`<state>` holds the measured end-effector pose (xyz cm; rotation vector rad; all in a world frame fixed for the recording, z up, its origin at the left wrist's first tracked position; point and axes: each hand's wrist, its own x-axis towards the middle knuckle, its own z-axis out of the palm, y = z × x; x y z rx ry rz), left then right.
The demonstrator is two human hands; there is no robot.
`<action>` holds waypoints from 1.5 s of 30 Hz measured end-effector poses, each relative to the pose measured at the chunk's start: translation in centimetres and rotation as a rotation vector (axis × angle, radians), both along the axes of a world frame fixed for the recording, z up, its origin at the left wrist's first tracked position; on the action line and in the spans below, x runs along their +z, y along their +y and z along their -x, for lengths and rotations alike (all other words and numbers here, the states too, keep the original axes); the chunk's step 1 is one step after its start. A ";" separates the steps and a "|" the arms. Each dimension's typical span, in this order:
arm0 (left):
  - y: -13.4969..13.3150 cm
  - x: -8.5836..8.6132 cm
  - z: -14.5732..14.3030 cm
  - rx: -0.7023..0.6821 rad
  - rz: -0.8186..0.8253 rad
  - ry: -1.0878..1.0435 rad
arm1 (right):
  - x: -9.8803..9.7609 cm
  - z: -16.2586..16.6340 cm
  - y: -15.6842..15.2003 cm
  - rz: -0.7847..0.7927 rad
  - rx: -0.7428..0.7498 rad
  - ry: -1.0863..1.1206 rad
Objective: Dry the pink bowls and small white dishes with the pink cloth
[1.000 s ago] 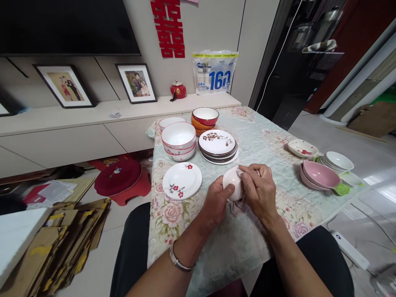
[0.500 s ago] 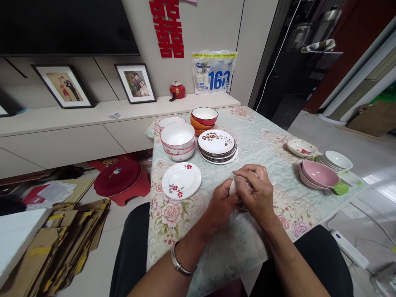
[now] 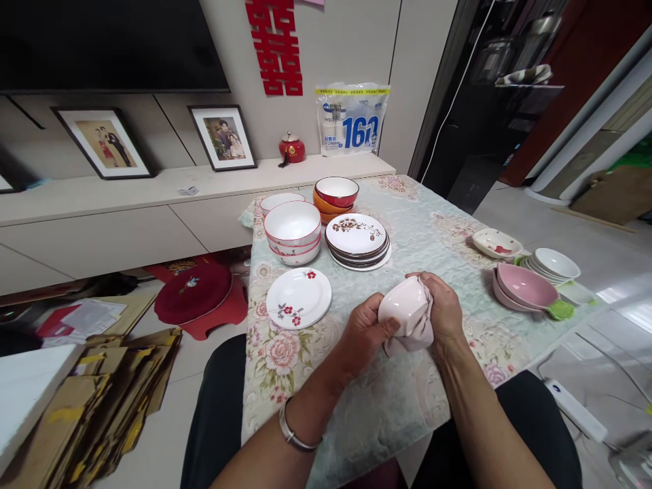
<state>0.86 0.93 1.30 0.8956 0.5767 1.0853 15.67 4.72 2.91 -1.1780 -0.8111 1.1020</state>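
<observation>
Just above the near part of the table, a small white bowl (image 3: pixel 404 299) is held tilted in both hands. My left hand (image 3: pixel 363 333) grips its left side, thumb across the outer surface. A pale pinkish cloth (image 3: pixel 420 331) is bunched around the right and lower side of the bowl. My right hand (image 3: pixel 444 309) is closed on that cloth, pressing it to the rim, its fingertips partly hidden. Left of the hands lie white plates with red flowers (image 3: pixel 300 295). Beyond them stand a stack of brown-flowered plates (image 3: pixel 356 234) and red-rimmed white bowls (image 3: pixel 294 224).
Red and orange bowls (image 3: pixel 337 192) stand at the table's back. Pink bowls (image 3: pixel 527 285), small white dishes (image 3: pixel 557 263) and a patterned oval dish (image 3: pixel 497 242) sit near the right edge. A floral tablecloth (image 3: pixel 285 350) covers the table. Flattened cardboard (image 3: pixel 115 394) and a red stool (image 3: pixel 196 292) are left.
My right hand has moved right and opened away from over the bowl, uncovering its white surface. The cloth now shows on the bowl's right side. My left hand keeps its grip.
</observation>
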 end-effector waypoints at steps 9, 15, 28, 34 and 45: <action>-0.1 1.5 1.2 -0.068 0.050 0.114 | 1.0 0.1 -1.9 -0.423 0.039 -0.746; 0.0 2.7 2.0 -0.102 -0.047 0.318 | 2.4 0.8 -2.8 -0.727 0.102 -1.018; -0.2 1.8 0.9 0.066 -0.183 0.179 | 2.5 2.4 -3.4 -0.828 0.069 -1.015; 0.0 1.1 0.9 0.072 -0.114 0.232 | 0.7 1.1 -1.6 -0.497 -0.073 -0.717; 0.2 0.8 0.8 -0.019 0.032 0.024 | 0.1 0.2 -0.7 -0.095 -0.022 -0.118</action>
